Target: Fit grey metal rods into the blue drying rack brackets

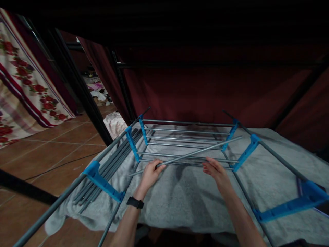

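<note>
My left hand (152, 171), with a dark band at its wrist, is closed around a thin grey metal rod (197, 151). The rod slants up to the right, its far end near the right side of a rack. My right hand (214, 168) is open below the rod, fingers apart and holding nothing. Around both hands stands the rack frame of long grey tubes (276, 160) joined by blue plastic brackets (133, 144). Several cross rods (189, 132) span between the farther brackets. A nearer pair, the left bracket (104, 181) and the right bracket (293, 204), has no rod between.
Several loose grey rods (113, 164) lie at the left on the grey blanket (185, 202) covering the bed. A black post (84, 89) rises at the left edge, and a dark bar runs overhead. A dark red curtain (200, 92) hangs behind. A cable (64, 165) crosses the tiled floor.
</note>
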Demonstrator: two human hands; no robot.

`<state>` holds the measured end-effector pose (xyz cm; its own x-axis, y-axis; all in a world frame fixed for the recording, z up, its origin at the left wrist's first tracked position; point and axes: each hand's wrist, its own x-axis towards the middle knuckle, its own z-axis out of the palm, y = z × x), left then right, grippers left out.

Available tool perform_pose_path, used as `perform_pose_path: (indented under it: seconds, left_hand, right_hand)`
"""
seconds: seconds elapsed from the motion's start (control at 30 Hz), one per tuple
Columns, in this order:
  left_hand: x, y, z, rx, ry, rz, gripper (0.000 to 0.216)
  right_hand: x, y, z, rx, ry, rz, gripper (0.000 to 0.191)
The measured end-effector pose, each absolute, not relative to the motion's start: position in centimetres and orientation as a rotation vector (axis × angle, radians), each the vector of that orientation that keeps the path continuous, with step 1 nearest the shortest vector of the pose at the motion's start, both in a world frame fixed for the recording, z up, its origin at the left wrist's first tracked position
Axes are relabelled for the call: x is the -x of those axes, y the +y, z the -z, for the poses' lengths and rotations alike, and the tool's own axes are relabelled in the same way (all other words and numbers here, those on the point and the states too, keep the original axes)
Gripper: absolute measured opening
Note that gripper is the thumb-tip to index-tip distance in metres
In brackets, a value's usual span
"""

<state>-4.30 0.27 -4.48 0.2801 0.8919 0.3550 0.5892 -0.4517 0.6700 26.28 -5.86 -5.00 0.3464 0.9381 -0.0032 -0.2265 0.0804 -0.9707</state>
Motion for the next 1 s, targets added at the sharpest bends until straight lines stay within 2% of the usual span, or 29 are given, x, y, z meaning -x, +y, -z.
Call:
perform_pose_path:
  seconds: [0.13,0.23,0.37,0.67,1.0]
  left_hand:
    - [4.8,0.8,4.6,-2.292,1.363,-0.881,0.017]
    - [4.7,0.9,4.3,-2.405,1.414,-0.798,0.010]
    - [4.6,0.8,3.9,-2.540,1.463,-0.686,0.011]
    - [4.8,0.6,3.7,-2.569,1.539,-0.555,0.017]
    - [6.5,2.7,6.7,-2.372,1.285,-0.391,0.034]
  right_hand:
    - [-27.4,-5.0,5.0,1.009,-0.585,-1.045,0.048]
    - [-28.5,-4.7,5.2,0.946,-0.482,-1.063,0.037]
    - [-29.8,-5.2,5.5,0.951,-0.386,-0.981,0.023]
    - [-32.7,-6.2,7.3,0.960,-0.284,-0.882,0.020]
    - [-32.2,-6.4,5.4,0.902,-0.352,-0.950,0.026]
